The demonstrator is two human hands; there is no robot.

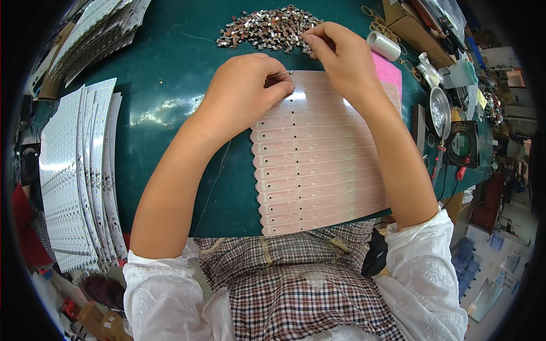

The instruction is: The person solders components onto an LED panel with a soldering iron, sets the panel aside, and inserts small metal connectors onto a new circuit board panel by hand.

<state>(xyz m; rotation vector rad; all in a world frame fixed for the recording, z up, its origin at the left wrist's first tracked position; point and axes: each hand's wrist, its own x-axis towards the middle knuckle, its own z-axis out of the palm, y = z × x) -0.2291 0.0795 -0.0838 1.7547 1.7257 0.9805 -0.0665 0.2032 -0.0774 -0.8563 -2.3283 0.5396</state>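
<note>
A pale pink panel [324, 153] of joined strips with small black holes lies on the green table in front of me. At its far left corner my left hand [242, 85] is closed, thumb and fingers pinched together. A tiny shiny bit shows by its fingertips, too small to name. My right hand [338, 51] is closed in a pinch at the right edge of a heap of small metallic pieces [267, 28]. Whatever sits between its fingertips is too small to make out.
Stacks of white boards with small dots [79, 170] stand on the left, more boards [102, 34] behind. On the right are a clear tape roll [384, 45], a pink foam sheet [388, 74], rubber bands, a cardboard box [418, 34], a black fan [462, 143] and red-handled tools.
</note>
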